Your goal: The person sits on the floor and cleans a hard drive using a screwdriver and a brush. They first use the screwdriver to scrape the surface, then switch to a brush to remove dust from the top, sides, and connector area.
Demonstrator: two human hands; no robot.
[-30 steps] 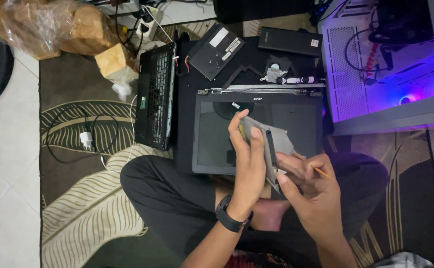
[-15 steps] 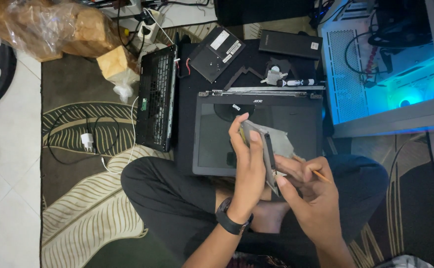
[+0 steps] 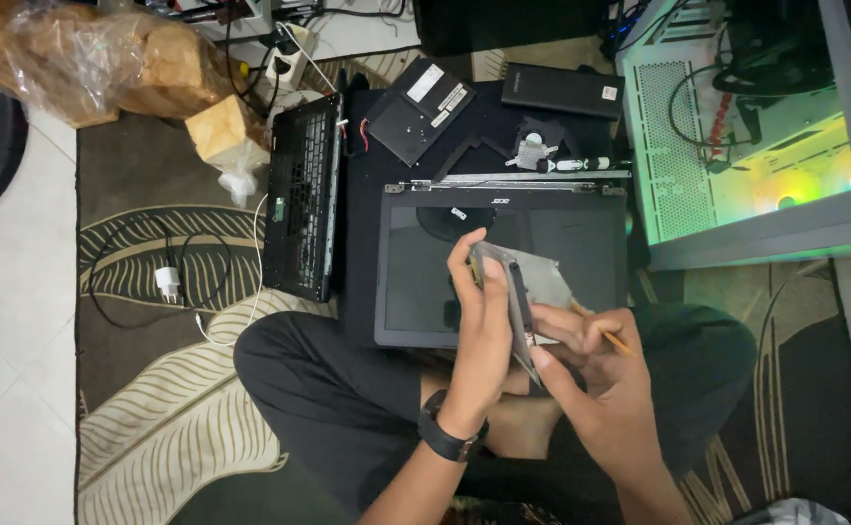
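The left hand (image 3: 484,321) has its fingers (image 3: 464,267) curled shut around a flat grey metal part (image 3: 523,282), held on edge just above the laptop screen panel (image 3: 503,267) that lies face up in front of the crossed legs. The right hand (image 3: 596,365) is closed too: its thumb and forefinger pinch the lower edge of the same part, and a thin yellow-handled tool (image 3: 605,335), perhaps a small screwdriver, sticks out between the fingers. Where the tool's tip sits is hidden behind the part.

To do this well, as I judge it, the left hand should keep the part steady while the right works with small, light moves, and both should stay clear of the glass below, since a slip of the tool could scratch it.

The part looks like thin sheet metal, dull grey, with a darker strip along one side. The screen panel is a glossy dark rectangle in a matt black frame with a metal hinge bar along its far edge. Left of the panel lies a black keyboard shell (image 3: 301,194), ribbed and hollow. Beyond the panel rest a square black cover (image 3: 418,109), a slim black box (image 3: 562,89) and a small fan (image 3: 532,151). Right of the panel stands a pale computer case (image 3: 737,224) with glowing glass. A black watch (image 3: 450,437) sits on the left wrist. All lie on a patterned rug (image 3: 153,428).
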